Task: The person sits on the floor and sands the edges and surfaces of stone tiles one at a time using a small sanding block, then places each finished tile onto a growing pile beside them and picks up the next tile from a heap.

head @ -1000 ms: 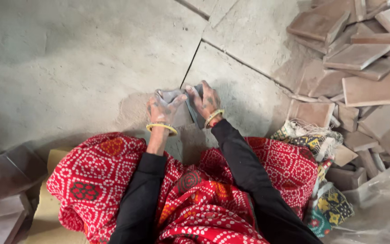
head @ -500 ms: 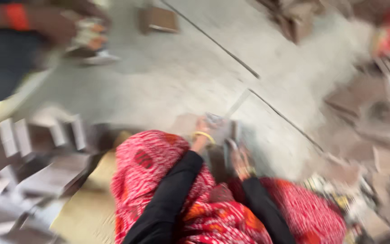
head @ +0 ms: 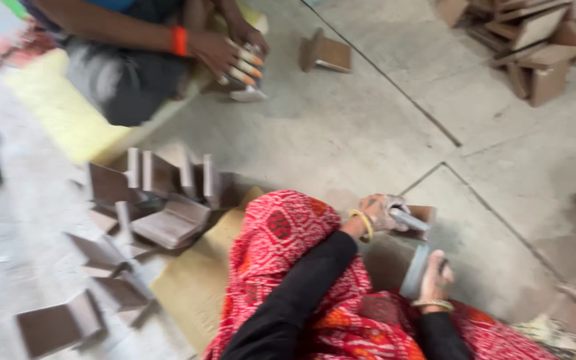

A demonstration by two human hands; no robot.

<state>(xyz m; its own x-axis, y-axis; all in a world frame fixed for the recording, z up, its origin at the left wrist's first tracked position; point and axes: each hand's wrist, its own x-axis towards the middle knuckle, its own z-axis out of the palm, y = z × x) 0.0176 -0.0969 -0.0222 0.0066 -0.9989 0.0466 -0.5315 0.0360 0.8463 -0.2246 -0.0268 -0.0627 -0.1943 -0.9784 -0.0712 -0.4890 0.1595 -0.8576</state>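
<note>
Low in the right half of the frame, on the concrete floor (head: 341, 133): left hand (head: 378, 212) clenched around a small grey piece (head: 408, 219), just over a brown block (head: 425, 215) lying on the floor; right hand (head: 435, 275) grasping a flat grey pad (head: 415, 272), tilted, close beneath. Seemingly mid-way through rubbing or finishing one piece. Next, probably, bringing pad and piece squarely together under steady pressure. Left of the red patterned cloth (head: 281, 233), more brown blocks (head: 161, 200); upper left, another person's hand (head: 225, 53).
</note>
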